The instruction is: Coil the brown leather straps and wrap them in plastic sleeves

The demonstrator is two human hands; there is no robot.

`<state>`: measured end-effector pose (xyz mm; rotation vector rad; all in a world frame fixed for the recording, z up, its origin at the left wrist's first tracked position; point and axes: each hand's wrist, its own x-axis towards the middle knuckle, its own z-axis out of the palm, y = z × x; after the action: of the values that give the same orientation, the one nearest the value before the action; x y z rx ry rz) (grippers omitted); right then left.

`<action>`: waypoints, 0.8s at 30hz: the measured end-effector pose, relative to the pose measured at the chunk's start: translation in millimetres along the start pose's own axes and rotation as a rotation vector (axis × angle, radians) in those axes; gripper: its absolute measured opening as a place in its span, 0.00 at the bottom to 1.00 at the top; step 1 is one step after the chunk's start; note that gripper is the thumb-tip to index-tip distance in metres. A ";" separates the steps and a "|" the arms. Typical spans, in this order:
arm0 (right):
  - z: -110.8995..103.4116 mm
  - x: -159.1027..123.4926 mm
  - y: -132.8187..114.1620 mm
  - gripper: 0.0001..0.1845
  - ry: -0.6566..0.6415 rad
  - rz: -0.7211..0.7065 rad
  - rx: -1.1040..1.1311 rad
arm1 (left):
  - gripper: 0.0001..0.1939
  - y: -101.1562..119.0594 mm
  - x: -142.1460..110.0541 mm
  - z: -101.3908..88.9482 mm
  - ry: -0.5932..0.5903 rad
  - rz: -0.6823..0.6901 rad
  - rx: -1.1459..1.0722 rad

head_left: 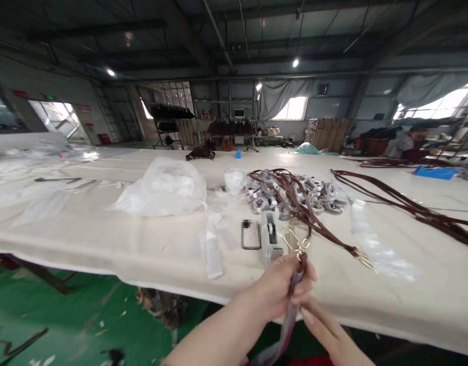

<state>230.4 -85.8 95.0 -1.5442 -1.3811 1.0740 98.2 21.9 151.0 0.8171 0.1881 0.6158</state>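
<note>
A: What is nearest?

B: A strap [288, 328] in greyish wrapping, in front of the near edge of the bench [104, 234]. The left hand [274, 284] is closed around its upper part, just below the gold clasps [300, 251].

A: And the right hand [318, 320]?

B: It lies just below the left, close beside the strap; its fingers are partly hidden, so whether they grip cannot be told.

A: What lies just beyond the hands?

B: A tape dispenser [271, 236], with a phone [251, 239], partly blurred, to its left. A plastic strip [214, 254] lies farther left, a clear plastic sleeve [375, 246] well to the right.

A: And farther across?

B: A pile of wrapped straps [259, 204], with brown straps [295, 197] draped over it. A white plastic bag [169, 188] rests to its left; a blue sheet [434, 173] lies far to its right.

A: In the distance?

B: A dark brown bag [201, 151] near the bench's far edge; behind it, a rack of bags [232, 127] and a window [294, 108] partly covered by a curtain [275, 94].
</note>
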 end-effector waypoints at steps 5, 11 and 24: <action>29.5 5.2 29.5 0.36 -0.234 0.069 0.195 | 0.21 -7.4 -18.5 -35.8 -0.123 -0.087 -0.099; -0.2 -10.4 51.5 0.27 -0.346 0.131 -0.034 | 0.40 -27.1 -65.4 -112.7 -0.053 -0.411 -0.262; 53.6 -16.0 112.6 0.29 -0.573 0.346 -0.096 | 0.36 -121.2 -135.0 -151.3 0.213 -0.550 0.125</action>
<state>216.2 -111.8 -27.2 -1.6562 -1.5822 1.7885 -16.3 -25.3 -50.2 0.7743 0.6280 0.1700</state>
